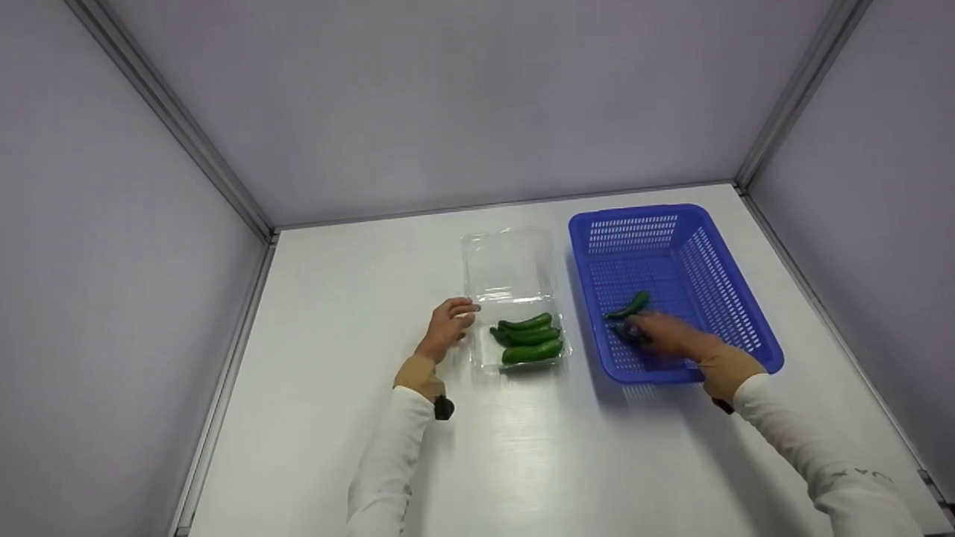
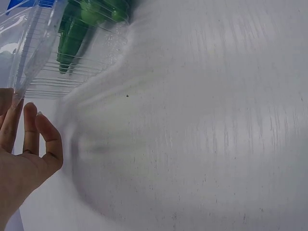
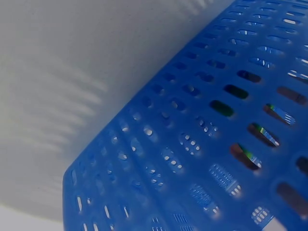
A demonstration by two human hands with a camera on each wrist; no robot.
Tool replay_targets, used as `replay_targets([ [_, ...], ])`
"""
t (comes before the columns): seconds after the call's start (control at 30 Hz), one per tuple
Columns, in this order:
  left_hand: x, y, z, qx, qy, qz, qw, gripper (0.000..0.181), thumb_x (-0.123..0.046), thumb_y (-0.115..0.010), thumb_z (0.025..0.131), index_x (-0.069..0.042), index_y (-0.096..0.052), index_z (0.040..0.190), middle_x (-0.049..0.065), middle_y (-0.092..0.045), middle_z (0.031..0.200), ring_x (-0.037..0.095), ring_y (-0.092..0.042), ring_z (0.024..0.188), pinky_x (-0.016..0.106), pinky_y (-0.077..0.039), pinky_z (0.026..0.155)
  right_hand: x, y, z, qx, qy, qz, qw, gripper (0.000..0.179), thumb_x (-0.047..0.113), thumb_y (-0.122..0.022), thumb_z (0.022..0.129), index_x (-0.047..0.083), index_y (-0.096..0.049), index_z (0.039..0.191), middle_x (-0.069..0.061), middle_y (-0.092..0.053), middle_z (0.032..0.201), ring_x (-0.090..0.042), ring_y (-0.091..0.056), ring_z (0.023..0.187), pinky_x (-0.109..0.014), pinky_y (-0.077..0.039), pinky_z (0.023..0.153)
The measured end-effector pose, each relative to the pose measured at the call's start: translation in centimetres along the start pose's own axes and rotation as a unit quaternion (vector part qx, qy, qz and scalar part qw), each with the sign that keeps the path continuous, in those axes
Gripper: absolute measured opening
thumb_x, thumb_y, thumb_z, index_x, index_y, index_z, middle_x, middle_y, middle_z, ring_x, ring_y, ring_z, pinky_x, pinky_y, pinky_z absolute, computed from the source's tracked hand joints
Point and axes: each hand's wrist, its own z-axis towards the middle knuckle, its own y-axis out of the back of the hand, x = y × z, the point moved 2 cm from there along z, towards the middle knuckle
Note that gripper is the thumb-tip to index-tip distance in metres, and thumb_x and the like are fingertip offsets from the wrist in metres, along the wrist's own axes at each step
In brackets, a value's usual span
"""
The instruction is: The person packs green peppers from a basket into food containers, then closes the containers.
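Observation:
At the middle of the table lies an opened clear plastic box [image 1: 510, 268], its lid folded back. Three long green peppers [image 1: 532, 350] lie side by side in its near half. My left hand [image 1: 448, 324] is at the box's left edge, fingers loosely bent. In the left wrist view a fingertip touches the box's rim [image 2: 18, 94], while the thumb and another finger stand apart from it. My right hand [image 1: 664, 333] reaches down into a blue basket [image 1: 656, 377], blurred, its fingers at a dark green pepper [image 1: 625, 333]; I cannot tell whether they grip it. Another green pepper [image 1: 633, 304] lies just beyond.
The basket has slotted walls [image 3: 159, 139] and a raised rim; it stands right of the box, a narrow strip of table between them. The white table [image 1: 336, 313] is bounded by grey panels [image 1: 485, 104] at the back and both sides.

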Motion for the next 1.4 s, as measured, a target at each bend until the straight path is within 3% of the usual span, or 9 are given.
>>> replay_targets([
  [0.17,-0.1,-0.1,-0.2,-0.004,0.005,0.011,0.9999,0.041,-0.002,-0.053,0.101,0.009,-0.042,0.138,0.025,-0.054,0.136,0.040,-0.051,0.120,0.046,-0.045,0.085,0.1,0.3,0.2,-0.022,0.020,-0.001,0.9996,0.028,-0.010,-0.065,0.088,-0.010,-0.060,0.116,-0.024,-0.065,0.106,-0.041,-0.062,0.099,-0.055,-0.048,0.086],
  [0.3,-0.2,-0.1,-0.3,-0.006,0.011,0.013,0.9998,0.042,-0.003,-0.052,0.101,0.008,-0.042,0.139,0.025,-0.053,0.138,0.039,-0.051,0.121,0.054,-0.041,0.092,0.4,1.0,0.4,-0.063,0.036,-0.008,0.9973,0.026,-0.008,-0.063,0.090,-0.010,-0.061,0.116,-0.022,-0.065,0.103,-0.038,-0.062,0.096,-0.055,-0.048,0.084],
  [0.7,0.0,-0.2,0.0,-0.025,0.014,0.014,0.9995,0.040,-0.004,-0.056,0.099,0.006,-0.047,0.136,0.017,-0.060,0.131,0.025,-0.057,0.110,0.047,-0.044,0.086,2.4,3.0,0.9,-0.147,0.041,-0.020,0.9881,0.024,-0.008,-0.058,0.094,-0.009,-0.060,0.118,-0.018,-0.061,0.101,-0.033,-0.060,0.090,-0.052,-0.050,0.081],
  [0.93,-0.1,-0.3,-0.1,-0.027,0.014,0.018,0.9994,0.040,-0.003,-0.055,0.099,0.007,-0.046,0.136,0.019,-0.060,0.131,0.023,-0.057,0.108,0.044,-0.045,0.084,4.5,4.0,1.9,-0.176,0.059,-0.041,0.9818,0.026,-0.004,-0.063,0.093,-0.008,-0.061,0.119,-0.018,-0.060,0.100,-0.032,-0.060,0.087,-0.049,-0.052,0.077],
  [1.2,0.1,-0.2,0.0,-0.026,0.003,0.011,0.9996,0.039,-0.001,-0.056,0.099,0.008,-0.046,0.135,0.020,-0.060,0.130,0.031,-0.058,0.112,0.044,-0.045,0.083,7.0,4.5,3.1,-0.194,0.087,-0.045,0.9760,0.031,-0.005,-0.069,0.089,-0.004,-0.063,0.120,-0.015,-0.060,0.101,-0.031,-0.060,0.088,-0.048,-0.051,0.077],
  [1.4,0.2,-0.3,0.0,-0.029,0.009,0.017,0.9994,0.038,-0.002,-0.056,0.098,0.008,-0.047,0.135,0.019,-0.061,0.130,0.021,-0.057,0.108,0.046,-0.045,0.086,8.1,4.1,4.0,-0.193,0.114,-0.047,0.9733,0.025,-0.002,-0.066,0.092,-0.004,-0.065,0.118,-0.015,-0.062,0.100,-0.031,-0.061,0.088,-0.047,-0.052,0.076],
])
